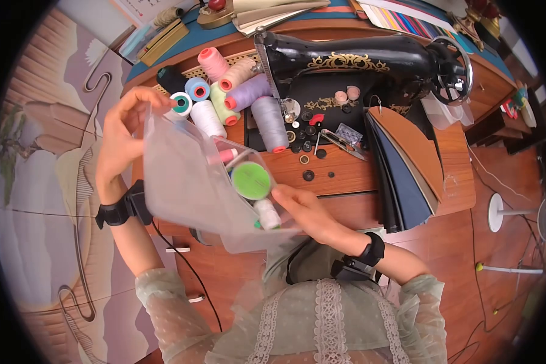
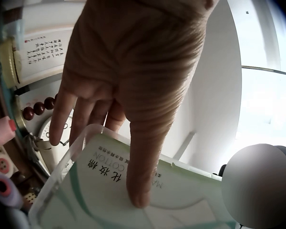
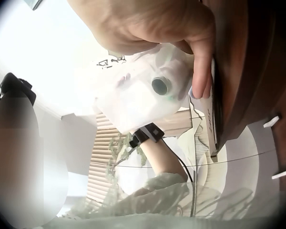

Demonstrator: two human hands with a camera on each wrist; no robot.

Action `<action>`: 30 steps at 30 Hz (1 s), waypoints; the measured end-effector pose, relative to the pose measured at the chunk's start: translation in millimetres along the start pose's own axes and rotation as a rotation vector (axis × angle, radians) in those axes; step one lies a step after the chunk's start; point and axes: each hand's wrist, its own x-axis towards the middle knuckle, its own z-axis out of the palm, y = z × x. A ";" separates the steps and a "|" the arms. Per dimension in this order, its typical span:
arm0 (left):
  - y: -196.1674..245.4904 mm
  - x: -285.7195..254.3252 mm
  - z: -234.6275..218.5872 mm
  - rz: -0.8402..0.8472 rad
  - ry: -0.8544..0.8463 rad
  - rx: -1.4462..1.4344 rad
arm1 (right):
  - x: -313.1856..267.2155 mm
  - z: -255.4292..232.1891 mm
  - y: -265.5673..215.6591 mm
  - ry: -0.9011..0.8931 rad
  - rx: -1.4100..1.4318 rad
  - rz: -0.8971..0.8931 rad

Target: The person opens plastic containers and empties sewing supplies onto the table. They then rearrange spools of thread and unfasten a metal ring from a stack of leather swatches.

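A translucent plastic box (image 1: pixel 182 176) is held tilted over the table's front edge, between both hands. My left hand (image 1: pixel 122 130) grips its far left rim, and in the left wrist view the thumb lies against a side printed COTTON (image 2: pixel 100 167), fingers behind it. My right hand (image 1: pixel 306 209) holds the box's right end, its thumb by a round green-topped container (image 1: pixel 251 181); its other fingers are largely hidden in the head view. Inside the box also sit a white thread spool (image 1: pixel 267 214) and a pink spool (image 1: pixel 228 155).
Several thread cones (image 1: pixel 208 118) lie beyond the box. A black sewing machine (image 1: pixel 358 57) stands at the back. Loose buttons (image 1: pixel 309 175) and a safety pin (image 1: pixel 343 143) lie before it. A fan of leather-like swatches (image 1: pixel 406 164) overhangs the table's front edge.
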 end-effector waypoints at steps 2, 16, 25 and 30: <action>5.8 9.4 -3.8 0.027 -0.049 0.053 | -4.4 9.8 -16.1 0.097 0.018 0.035; 15.3 46.8 21.3 -0.074 -0.136 0.014 | -5.1 -4.2 5.4 0.084 -0.144 -0.256; 10.6 63.1 31.9 0.088 -0.160 0.126 | -12.3 -3.2 -9.8 0.185 -0.300 -0.323; 16.7 65.3 37.8 0.125 -0.163 0.170 | -13.5 -0.9 -7.0 0.299 -0.314 -0.381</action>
